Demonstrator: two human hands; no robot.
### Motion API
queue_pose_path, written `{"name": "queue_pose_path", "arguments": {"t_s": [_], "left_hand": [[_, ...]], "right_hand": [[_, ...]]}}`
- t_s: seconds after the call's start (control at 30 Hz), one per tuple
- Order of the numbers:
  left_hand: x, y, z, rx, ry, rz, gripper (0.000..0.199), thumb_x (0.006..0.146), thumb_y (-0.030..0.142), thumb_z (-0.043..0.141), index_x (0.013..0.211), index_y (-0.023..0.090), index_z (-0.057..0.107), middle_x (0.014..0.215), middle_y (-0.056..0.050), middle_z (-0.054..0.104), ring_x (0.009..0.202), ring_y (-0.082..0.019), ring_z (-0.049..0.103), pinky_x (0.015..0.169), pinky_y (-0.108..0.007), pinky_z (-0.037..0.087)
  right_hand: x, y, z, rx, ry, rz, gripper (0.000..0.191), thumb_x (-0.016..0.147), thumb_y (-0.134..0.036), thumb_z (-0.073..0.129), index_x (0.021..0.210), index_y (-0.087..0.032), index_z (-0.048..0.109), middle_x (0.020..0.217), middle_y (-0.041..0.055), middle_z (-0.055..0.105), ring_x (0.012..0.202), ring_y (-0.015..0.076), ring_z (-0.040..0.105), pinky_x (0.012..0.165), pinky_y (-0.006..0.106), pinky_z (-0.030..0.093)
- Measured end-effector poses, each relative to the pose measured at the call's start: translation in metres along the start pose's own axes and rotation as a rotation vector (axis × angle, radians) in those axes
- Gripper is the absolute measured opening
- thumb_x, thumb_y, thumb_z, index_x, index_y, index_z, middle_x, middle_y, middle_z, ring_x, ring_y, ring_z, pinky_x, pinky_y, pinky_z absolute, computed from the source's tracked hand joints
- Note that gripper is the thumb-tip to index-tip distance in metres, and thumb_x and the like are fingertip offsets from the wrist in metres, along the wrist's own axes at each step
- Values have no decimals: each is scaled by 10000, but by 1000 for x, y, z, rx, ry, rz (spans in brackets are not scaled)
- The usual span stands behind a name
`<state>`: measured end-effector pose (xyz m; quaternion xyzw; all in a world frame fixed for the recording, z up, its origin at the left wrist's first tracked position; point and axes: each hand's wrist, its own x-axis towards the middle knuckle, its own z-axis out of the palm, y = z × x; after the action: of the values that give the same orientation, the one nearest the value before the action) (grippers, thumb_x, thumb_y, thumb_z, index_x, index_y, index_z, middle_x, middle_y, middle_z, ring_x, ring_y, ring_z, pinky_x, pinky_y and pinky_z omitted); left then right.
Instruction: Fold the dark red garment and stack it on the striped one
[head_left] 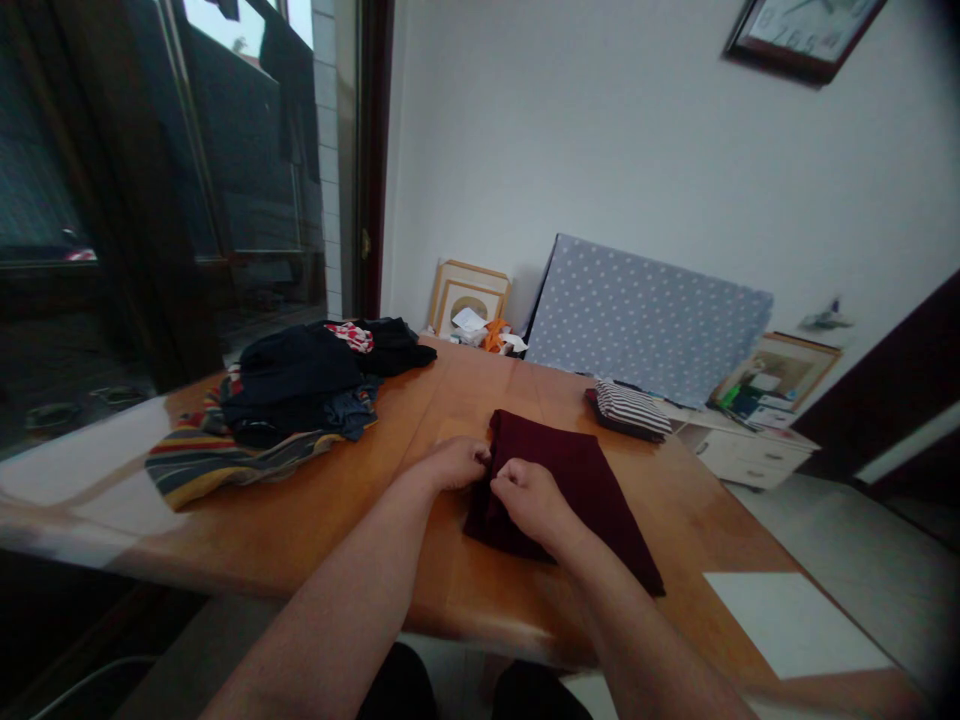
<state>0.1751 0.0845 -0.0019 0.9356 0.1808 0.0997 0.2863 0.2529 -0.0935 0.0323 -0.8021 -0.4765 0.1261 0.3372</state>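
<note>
A dark maroon cloth (577, 480) lies folded flat on the wooden table (315, 520), in front of me. My left hand (456, 462) pinches its left edge with the fingers closed. My right hand (529, 497) rests on the cloth just to the right, fingers curled and gripping the same edge. The two hands almost touch.
A heap of dark and striped clothes (285, 410) covers the table's left part. A folded striped garment (630, 410) lies at the far right. A polka-dot board (645, 315) and picture frames (469, 295) lean on the wall. A white sheet (795, 620) lies near right.
</note>
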Motion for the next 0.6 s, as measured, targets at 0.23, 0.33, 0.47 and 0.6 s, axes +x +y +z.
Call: {"name": "queue_pose_path", "arguments": {"t_s": [0.23,0.33,0.47,0.6], "left_hand": [[-1,11,-3,10,77,-59,286,881,410,513,753,230,695,755,-5,688,702,-166,586,611,-271,362],[-1,21,-1,61,211,-13,291,890,436,527,749,222,665,768,-13,667,705,-168,566,628,-282,367],[-4,38,4,26,328,183,142,873,323,566,853,217,659,880,-28,657,805,-172,579,705,-284,416],[-12,54,11,28,253,333,109,859,266,573,913,220,656,931,-33,639,899,-188,582,817,-313,434]], "right_hand": [[-18,-3,8,-97,-75,-91,189,869,-278,526,805,-226,696,743,17,702,663,141,599,605,251,364],[-28,-1,0,-6,-39,-134,200,870,-263,529,930,-244,718,813,9,723,706,143,621,635,249,399],[-37,16,-29,183,105,-109,238,896,-325,506,969,-227,710,812,10,708,724,146,629,655,250,448],[-47,50,-78,303,323,75,351,871,-438,513,1012,-168,687,809,43,685,702,158,625,624,257,478]]}}
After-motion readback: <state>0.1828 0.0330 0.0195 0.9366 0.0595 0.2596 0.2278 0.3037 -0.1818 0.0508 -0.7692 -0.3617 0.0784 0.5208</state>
